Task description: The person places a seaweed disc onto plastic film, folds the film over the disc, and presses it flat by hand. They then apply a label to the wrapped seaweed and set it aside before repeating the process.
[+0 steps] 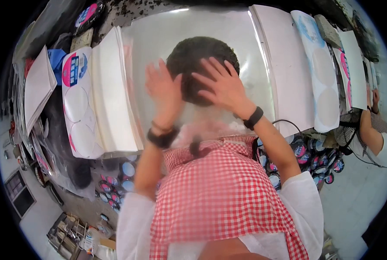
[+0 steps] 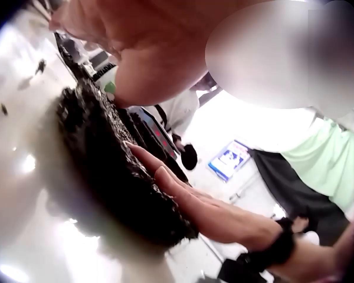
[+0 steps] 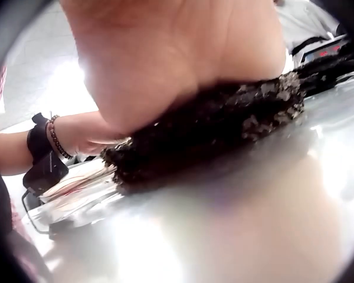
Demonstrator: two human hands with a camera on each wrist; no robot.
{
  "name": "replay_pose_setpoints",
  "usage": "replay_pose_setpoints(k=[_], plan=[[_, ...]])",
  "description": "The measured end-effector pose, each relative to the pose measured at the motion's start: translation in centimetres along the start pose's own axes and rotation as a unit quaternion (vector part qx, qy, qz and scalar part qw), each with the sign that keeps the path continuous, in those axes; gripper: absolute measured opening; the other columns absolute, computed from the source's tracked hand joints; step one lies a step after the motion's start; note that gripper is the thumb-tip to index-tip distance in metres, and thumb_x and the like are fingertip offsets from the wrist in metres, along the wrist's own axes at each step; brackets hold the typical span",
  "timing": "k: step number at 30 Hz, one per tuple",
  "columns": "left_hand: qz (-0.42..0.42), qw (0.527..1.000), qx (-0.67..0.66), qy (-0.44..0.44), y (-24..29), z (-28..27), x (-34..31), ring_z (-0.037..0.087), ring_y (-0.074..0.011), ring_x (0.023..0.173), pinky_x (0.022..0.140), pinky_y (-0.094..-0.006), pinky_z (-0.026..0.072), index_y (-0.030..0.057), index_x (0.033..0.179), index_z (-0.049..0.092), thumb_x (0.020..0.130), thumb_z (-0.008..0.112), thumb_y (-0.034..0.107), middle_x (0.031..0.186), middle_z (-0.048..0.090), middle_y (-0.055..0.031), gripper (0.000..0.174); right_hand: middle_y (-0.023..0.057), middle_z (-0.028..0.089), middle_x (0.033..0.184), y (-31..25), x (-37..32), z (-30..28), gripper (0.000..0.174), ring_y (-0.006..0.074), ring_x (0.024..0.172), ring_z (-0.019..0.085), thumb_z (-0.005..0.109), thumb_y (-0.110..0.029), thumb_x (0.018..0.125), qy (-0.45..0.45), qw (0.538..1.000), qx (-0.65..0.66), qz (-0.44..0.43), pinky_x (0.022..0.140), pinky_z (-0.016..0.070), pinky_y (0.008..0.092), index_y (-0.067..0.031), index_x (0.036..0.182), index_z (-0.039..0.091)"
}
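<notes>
A round, dark, crumbly slab (image 1: 202,56) lies flat on a shiny metal surface (image 1: 154,32). In the head view the left hand (image 1: 165,93) is at its left edge, fingers extended and slightly blurred. The right hand (image 1: 224,86) has its fingers spread over the slab's right part. In the left wrist view, straight fingers of the right hand (image 2: 206,215) lie along the side of the slab (image 2: 118,171). The right wrist view shows a palm (image 3: 177,53) against the top of the slab (image 3: 206,130), its fingers out of sight.
White sheets (image 1: 115,91) and label sheets (image 1: 78,104) stand left; more white sheets (image 1: 284,69) and labels (image 1: 321,69) are on the right. Dark crumbs (image 1: 137,6) lie behind. Round labelled packs (image 1: 319,160) are heaped below the surface. Another person's arm (image 1: 369,130) shows at far right.
</notes>
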State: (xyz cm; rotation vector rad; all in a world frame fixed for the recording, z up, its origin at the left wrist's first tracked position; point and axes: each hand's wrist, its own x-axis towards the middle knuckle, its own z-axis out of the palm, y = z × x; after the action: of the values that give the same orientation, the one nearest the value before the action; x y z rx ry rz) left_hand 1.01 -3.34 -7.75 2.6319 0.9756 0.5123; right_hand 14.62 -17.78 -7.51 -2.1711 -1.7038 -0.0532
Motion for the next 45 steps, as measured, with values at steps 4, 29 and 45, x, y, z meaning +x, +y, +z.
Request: replay_pose_setpoints(k=[4, 29, 45], plan=[[0.152, 0.944, 0.146, -0.255, -3.7, -5.4, -6.2, 0.022, -0.0316, 0.144, 0.111, -0.0567, 0.0108, 0.0149, 0.147, 0.036, 0.096, 0.049, 0.037, 0.155, 0.024, -0.0154, 0.057, 0.0088, 0.043, 0.145, 0.0, 0.1, 0.2, 0.048, 0.0267, 0.134, 0.038, 0.057, -0.048, 0.088, 0.004, 1.000, -0.018, -0.002, 0.110, 0.0267, 0.0513, -0.0280, 0.131, 0.057], [0.224, 0.929, -0.108, -0.274, -7.0, -7.4, -6.2, 0.049, -0.0324, 0.115, 0.091, -0.0429, 0.0410, 0.0085, 0.083, 0.066, 0.079, 0.071, 0.016, 0.115, 0.059, -0.0085, 0.010, 0.0102, 0.048, 0.135, -0.6, 0.7, 0.7, 0.048, 0.0295, 0.123, 0.044, 0.059, -0.037, 0.090, 0.046, 0.997, -0.024, -0.052, 0.101, 0.0365, 0.0433, -0.0172, 0.133, 0.051], [0.065, 0.997, 0.030, -0.011, 4.7, 3.5, -1.8, 0.033, -0.0325, 0.134, 0.107, -0.0459, 0.0259, -0.0054, 0.137, 0.041, 0.091, 0.054, 0.033, 0.146, 0.037, -0.0186, 0.061, 0.0130, 0.062, 0.097, 0.7, 3.6, -9.6, 0.030, 0.0269, 0.091, 0.060, 0.065, -0.026, 0.083, -0.053, 0.992, 0.117, -0.018, 0.079, 0.0484, 0.0360, -0.0008, 0.099, 0.062]])
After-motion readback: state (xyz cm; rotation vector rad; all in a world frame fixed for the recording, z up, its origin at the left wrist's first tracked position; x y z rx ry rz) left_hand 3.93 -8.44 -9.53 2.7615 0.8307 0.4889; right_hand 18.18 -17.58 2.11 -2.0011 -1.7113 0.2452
